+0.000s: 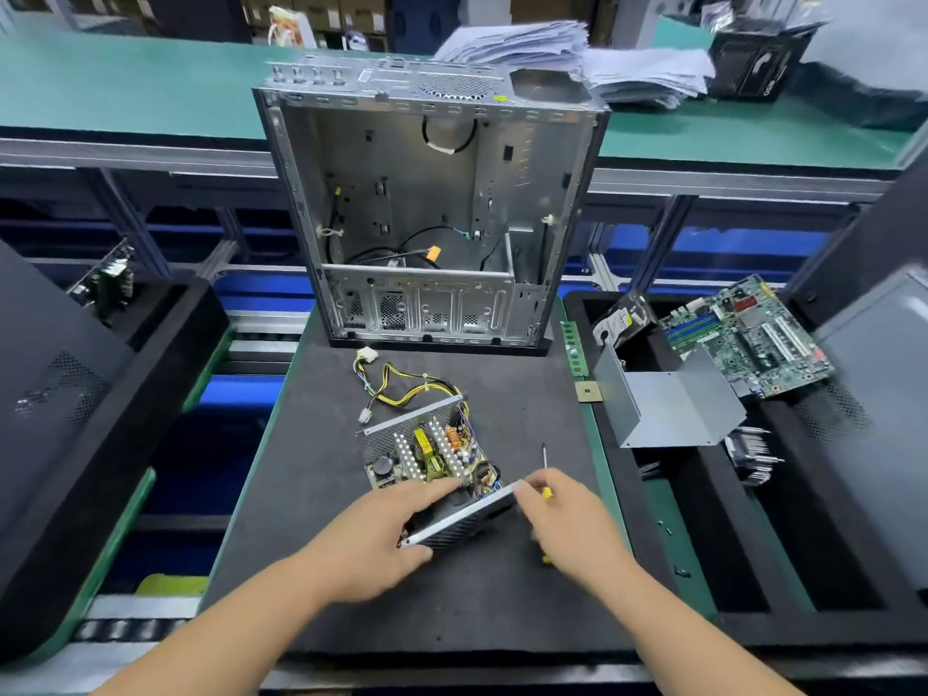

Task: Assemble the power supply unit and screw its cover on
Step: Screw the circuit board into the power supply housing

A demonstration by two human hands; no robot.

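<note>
- The left hand [374, 537] clasps the near end of the power supply unit [434, 469], thumb under the perforated wall, fingers curled over its top edge.
- The right hand [562, 514] touches the near right corner of the same unit with its fingertips; a yellow-handled screwdriver [545, 474] runs beneath the palm. I cannot tell whether the hand grips it or merely lies over it.
- The unit sits open on the dark mat of the counter [321, 570], its circuit board [427, 457] and coils exposed, tilted up slightly at the near side.
- Handling, as I judge it: the sheet-metal shell is stiff and moderately heavy, with thin edges that may bite; the board parts are fragile, so hold by the outer walls and flanges, never the components.
- One cable bundle [401, 389], yellow and black, trails from the far side of the unit with two white connectors visible; it is limp and could get pinched under the cover.
- One bent grey metal cover [668, 409] lies to the right of the unit, well apart, on a black tray [698, 545].
- Beyond the unit stands one empty computer case [427, 218]; right of the cover lies one motherboard [748, 334].
- A few small dark specks near the tray's near edge may be screws; too small to count.
</note>
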